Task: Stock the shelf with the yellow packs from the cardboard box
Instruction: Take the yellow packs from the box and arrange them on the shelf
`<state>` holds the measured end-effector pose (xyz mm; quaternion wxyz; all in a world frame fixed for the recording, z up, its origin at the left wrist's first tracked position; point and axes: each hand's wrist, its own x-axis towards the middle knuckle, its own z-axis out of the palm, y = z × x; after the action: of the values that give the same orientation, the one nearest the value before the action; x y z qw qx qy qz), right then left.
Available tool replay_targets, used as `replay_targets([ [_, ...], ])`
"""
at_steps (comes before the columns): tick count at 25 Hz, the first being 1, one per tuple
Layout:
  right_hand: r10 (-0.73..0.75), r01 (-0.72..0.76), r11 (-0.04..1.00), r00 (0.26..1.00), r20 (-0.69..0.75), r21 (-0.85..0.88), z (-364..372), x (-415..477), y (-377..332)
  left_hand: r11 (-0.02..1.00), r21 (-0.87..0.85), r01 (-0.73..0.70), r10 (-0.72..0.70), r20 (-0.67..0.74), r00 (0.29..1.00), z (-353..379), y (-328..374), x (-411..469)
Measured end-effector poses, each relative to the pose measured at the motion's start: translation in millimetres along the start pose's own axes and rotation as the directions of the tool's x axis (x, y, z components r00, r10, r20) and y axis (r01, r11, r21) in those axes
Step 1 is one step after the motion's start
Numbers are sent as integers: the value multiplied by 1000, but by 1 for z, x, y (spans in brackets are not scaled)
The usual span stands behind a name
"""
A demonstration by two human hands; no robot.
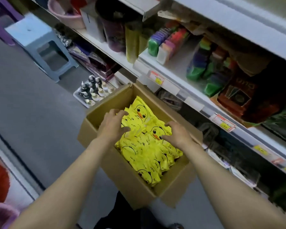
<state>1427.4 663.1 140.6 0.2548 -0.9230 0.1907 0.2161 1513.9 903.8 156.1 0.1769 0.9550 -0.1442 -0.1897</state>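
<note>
Left hand point(113, 124) grips the top yellow packs point(147, 151); right hand point(177, 135) beside it, hold unclear. Best square a stack between them.

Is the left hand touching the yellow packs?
Touching. The head view shows the left hand with fingers and thumb curled onto the top packs in the box.
</note>
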Motion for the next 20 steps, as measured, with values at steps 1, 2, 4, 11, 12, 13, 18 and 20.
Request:
replay_targets([
  [1,44,-44,999,999,12,-5,9,15,3,997,44,-62,60,46,997,3,-4,25],
  [2,82,-82,997,996,21,-12,18,29,8,987,87,-132,123,97,988,8,-5,49],
  [4,141,-141,990,990,23,-24,35,52,17,946,162,-280,248,190,950,22,-5,96],
  [11,215,-225,961,973,-79,-160,87,89,26,758,322,-567,494,284,822,81,-5,198],
  [12,216,-234,954,970,-109,-188,93,91,25,740,326,-588,514,288,808,88,-7,203],
  [13,220,-244,947,967,-132,-207,97,92,24,730,328,-600,528,286,800,93,-9,205],
  [18,225,-258,925,964,-144,-280,104,93,24,671,451,-588,524,272,807,102,-9,208],
  [20,226,-257,934,963,-146,-248,107,93,26,643,518,-564,497,278,822,101,-9,206],
])
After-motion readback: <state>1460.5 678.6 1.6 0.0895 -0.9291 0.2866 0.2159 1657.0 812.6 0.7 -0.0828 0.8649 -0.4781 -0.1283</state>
